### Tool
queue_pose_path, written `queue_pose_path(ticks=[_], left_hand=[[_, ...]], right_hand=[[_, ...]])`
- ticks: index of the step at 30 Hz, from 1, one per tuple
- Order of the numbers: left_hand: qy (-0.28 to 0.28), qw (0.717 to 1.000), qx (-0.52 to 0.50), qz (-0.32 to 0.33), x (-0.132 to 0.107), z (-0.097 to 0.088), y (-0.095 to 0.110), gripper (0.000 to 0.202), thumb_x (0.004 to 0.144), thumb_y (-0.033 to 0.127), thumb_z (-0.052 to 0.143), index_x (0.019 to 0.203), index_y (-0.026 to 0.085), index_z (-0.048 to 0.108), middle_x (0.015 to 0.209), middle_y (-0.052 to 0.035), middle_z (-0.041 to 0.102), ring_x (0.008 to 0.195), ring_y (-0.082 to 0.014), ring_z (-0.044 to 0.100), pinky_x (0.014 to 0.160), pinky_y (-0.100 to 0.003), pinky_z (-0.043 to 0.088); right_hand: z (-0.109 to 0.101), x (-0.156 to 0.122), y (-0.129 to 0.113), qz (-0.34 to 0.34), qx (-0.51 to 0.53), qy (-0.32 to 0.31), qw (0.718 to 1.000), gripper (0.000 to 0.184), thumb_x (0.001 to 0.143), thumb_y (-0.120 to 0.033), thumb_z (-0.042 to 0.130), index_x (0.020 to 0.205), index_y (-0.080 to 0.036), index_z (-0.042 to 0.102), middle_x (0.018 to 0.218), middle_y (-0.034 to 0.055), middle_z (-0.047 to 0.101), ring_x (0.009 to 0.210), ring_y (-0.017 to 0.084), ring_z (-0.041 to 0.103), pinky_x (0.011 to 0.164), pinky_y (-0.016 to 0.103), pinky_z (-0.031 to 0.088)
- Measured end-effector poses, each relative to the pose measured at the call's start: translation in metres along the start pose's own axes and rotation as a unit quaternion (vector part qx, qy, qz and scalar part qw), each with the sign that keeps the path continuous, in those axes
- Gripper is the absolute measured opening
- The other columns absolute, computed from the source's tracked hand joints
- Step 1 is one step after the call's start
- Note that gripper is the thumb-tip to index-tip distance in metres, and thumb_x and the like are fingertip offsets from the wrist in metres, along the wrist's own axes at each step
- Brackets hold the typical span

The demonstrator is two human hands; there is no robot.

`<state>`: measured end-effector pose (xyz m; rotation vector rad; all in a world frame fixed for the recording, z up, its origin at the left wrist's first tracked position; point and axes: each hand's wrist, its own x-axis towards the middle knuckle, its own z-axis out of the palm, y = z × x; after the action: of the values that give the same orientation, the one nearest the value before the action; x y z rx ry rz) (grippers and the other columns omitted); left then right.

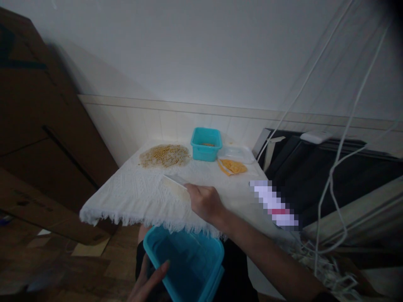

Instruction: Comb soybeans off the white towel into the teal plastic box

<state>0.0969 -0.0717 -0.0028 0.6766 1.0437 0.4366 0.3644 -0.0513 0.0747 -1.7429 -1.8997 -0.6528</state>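
- Blue plastic box [189, 268], open at the top, sits at the near middle of the scene, its far rim by the fringe of the white cloth [126, 195].
- Left hand [151, 280] grips that box at its near left side: the thumb lies over the rim, and the fingers are mostly hidden behind the wall, so I cannot tell whether they are spread.
- Right hand [206, 202] reaches in from the right above the cloth, fingers curled together and pinching a flat white tool [174, 180] that points left.
- Just below the tool shows a pale yellow patch; I cannot tell what it is, nor whether the tool touches the cloth.
- Yellowish grains [165, 155] lie in a loose, spread heap at the far left of the cloth.
- Right of the heap stands a smaller blue tub [204, 153], upright, with something brownish inside.
- Farther right are a clear plastic lid [237, 154] and, on its near side, a crumpled orange cloth [234, 166].
- Brown cardboard [40, 109] rises at the left; white cords [333, 163] hang at the right.
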Motion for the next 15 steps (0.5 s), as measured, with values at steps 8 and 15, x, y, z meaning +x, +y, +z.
queue_pose_path(ticks=[8, 15], left_hand=[[-0.023, 1.0, 0.003, 0.006, -0.007, 0.003, 0.007, 0.124, 0.075, 0.053, 0.084, 0.166, 0.043, 0.002, 0.17, -0.0162, 0.039, 0.145, -0.0471, 0.049, 0.109, -0.061, 0.05], [-0.01, 1.0, 0.008, 0.009, -0.01, 0.007, 0.012, 0.124, 0.07, 0.057, 0.087, 0.166, 0.04, 0.01, 0.158, -0.0201, 0.055, 0.137, -0.0481, 0.057, 0.104, -0.062, 0.052]], right_hand=[[-0.021, -0.009, 0.076, 0.104, -0.037, 0.009, 0.994, 0.025, 0.099, -0.018, 0.053, 0.103, -0.017, 0.077, 0.075, 0.0064, 0.078, 0.067, 0.019, 0.072, 0.06, 0.026, 0.045], [-0.008, -0.036, 0.042, -0.036, -0.06, 0.038, 0.997, 0.033, 0.089, -0.002, 0.049, 0.105, -0.014, 0.075, 0.077, 0.0066, 0.078, 0.067, 0.016, 0.071, 0.062, 0.023, 0.049]])
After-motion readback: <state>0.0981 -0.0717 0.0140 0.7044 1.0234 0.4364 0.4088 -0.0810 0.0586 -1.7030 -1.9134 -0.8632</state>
